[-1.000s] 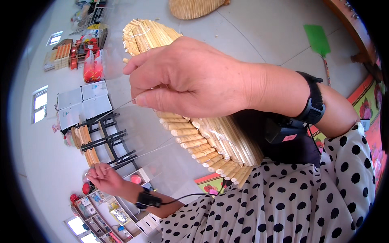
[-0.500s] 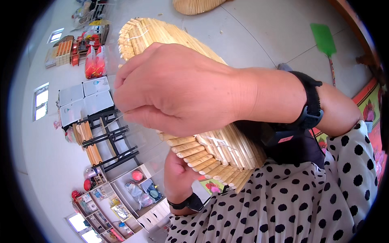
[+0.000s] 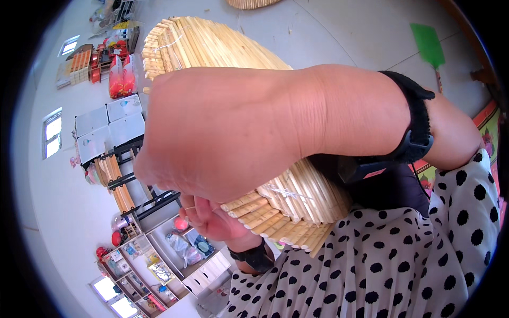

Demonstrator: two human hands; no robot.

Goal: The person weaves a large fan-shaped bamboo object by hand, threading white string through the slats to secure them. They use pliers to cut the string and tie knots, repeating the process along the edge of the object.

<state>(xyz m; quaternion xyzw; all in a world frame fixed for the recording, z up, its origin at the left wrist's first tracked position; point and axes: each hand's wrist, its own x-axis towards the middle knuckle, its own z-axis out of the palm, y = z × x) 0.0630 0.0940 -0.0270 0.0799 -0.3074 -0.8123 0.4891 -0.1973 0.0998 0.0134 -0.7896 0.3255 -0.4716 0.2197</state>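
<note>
A thick mat [image 3: 212,45] of pale yellow stalks, laid side by side and stitched with white thread [image 3: 286,192], stands tilted in front of me. My right hand [image 3: 222,127] is close to the camera across the mat and hides its middle. Its back shows and its fingers curl down out of sight, so what they hold is hidden. Beyond the mat's lower left edge, my left hand [image 3: 217,222] has its fingers bent together just under the right hand. A fine pale strand [image 3: 190,208] runs at its fingertips.
A green fly swatter [image 3: 427,45] lies on the grey tiled floor at the far right. Another stalk mat [image 3: 252,3] shows at the top edge. Along the left stand white cabinets [image 3: 108,124], a black-framed rack [image 3: 159,201] and an open shelf unit [image 3: 132,273].
My right hand has turned and dropped, now hiding its fingertips. My left hand has come out from under the mat, up and left towards it. The mat has shifted slightly.
</note>
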